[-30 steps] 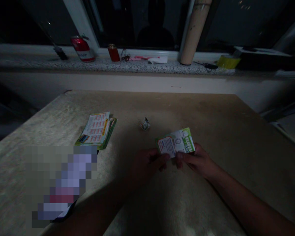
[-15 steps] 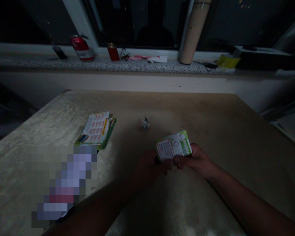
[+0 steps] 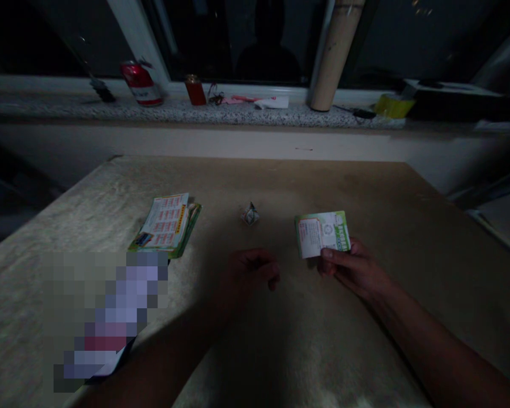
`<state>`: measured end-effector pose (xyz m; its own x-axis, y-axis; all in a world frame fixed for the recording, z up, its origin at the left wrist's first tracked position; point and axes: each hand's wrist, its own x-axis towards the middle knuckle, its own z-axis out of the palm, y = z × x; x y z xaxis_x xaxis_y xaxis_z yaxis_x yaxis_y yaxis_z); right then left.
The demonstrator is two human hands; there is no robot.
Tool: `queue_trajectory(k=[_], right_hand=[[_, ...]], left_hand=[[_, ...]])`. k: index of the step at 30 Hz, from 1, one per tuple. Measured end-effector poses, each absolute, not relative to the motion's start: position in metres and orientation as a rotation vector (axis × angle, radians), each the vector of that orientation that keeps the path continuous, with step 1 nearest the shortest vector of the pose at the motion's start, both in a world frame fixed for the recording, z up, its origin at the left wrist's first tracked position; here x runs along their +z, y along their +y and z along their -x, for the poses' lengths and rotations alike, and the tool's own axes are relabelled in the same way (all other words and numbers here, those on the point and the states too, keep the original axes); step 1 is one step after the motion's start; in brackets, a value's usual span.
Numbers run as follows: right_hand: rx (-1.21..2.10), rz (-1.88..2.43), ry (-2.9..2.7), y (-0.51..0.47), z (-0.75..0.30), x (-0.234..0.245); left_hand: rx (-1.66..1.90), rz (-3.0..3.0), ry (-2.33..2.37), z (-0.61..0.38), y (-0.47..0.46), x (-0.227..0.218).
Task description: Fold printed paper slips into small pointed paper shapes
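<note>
My right hand [image 3: 352, 271] pinches the lower edge of a small green and white printed card [image 3: 323, 233], holding it just above the tan table [image 3: 365, 192]. My left hand [image 3: 251, 271] rests on the table to the left of the card, fingers curled loosely, with nothing in it. A small folded paper piece [image 3: 250, 215] lies on the table beyond my left hand. A stack of printed cards [image 3: 168, 224] with red text on top lies further left.
A blurred patch [image 3: 106, 317] covers something at the table's near left. The stone window sill [image 3: 238, 113] behind holds a red can [image 3: 141, 83], a small red container [image 3: 195, 89], papers, a cardboard tube [image 3: 334, 54] and a yellow object [image 3: 393, 106].
My left hand has let go of the card and dropped back to the table. My right hand has carried the card up and to the right.
</note>
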<state>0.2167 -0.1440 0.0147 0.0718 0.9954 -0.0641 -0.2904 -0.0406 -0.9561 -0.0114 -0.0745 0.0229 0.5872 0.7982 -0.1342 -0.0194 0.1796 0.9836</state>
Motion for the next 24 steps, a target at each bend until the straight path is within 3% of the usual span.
queue_trajectory(k=[10, 24], right_hand=[[1.338, 1.186, -1.146, -0.143, -0.203, 0.015], [1.408, 1.105, -0.872, -0.139, -0.222, 0.017]], left_hand=[[0.512, -1.444, 0.852, 0.001, -0.087, 0.022], [0.592, -1.427, 0.845, 0.014, -0.073, 0.021]])
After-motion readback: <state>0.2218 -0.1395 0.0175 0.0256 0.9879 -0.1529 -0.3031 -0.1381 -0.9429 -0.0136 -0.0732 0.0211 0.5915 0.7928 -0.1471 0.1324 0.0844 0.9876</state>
